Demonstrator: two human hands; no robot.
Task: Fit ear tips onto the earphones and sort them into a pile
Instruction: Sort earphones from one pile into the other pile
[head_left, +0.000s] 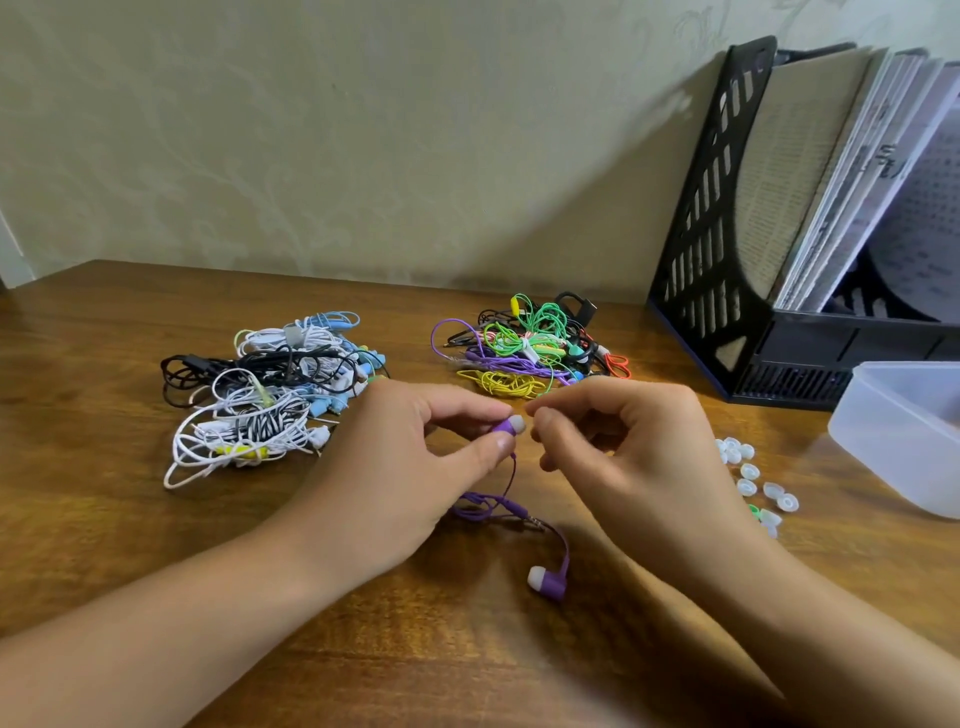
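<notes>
Purple earbud (506, 427), half-hidden, pinched in left hand (395, 462); right hand (623, 447) curled beside.

Earbud (506, 427) purple – tip (517, 423) white.

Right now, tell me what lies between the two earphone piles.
Bare wooden desk in the head view; white pile left, colourful pile right.

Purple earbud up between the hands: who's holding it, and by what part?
The left hand pinches the purple earbud with the white silicone tip by its purple body, thumb below. The right hand has curled fingers just off the tip and appears to hold nothing.
</notes>
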